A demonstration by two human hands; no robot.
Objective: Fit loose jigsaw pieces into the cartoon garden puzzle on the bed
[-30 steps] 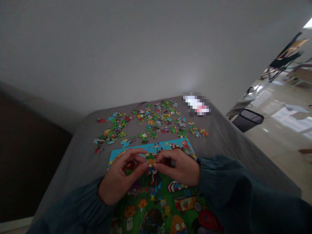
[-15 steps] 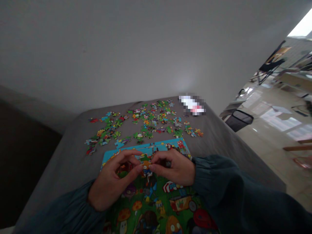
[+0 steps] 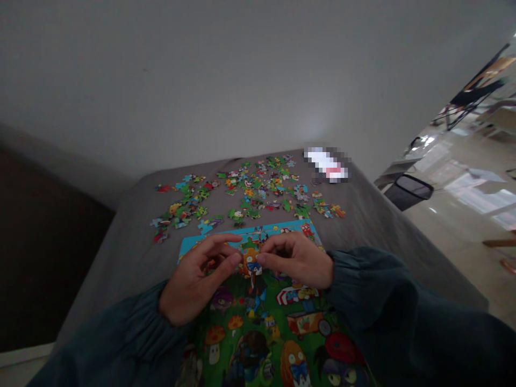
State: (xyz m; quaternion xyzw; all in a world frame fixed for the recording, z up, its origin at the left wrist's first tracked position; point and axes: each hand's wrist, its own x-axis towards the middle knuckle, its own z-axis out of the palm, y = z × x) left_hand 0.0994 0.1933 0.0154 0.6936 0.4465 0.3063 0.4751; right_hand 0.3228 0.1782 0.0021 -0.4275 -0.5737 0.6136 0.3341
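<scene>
A few joined jigsaw puzzle pieces [image 3: 250, 259], green at the top and orange with a face and a blue bow tie below, are between my two hands. My left hand [image 3: 201, 277] is closed, thumb and fingertips at the pieces' left edge. On the opposite edge, my right hand [image 3: 300, 260] pinches with thumb and index finger. Under both hands lies a colourful cartoon picture sheet [image 3: 237, 301] with a blue top border and a green ground. Many loose puzzle pieces [image 3: 258, 191] are spread beyond the sheet.
A grey cloth [image 3: 133, 236] covers the table, which stands against a pale wall [image 3: 226, 80]. At the back right corner is a bright, pixelated object [image 3: 327, 164]. Beyond the right edge are a black mesh item [image 3: 409, 191] and a shiny floor [image 3: 479, 188].
The view has shifted, so the table appears slightly higher and further right. Both hands keep their grip on the joined pieces; the bow tie shows more clearly now.
</scene>
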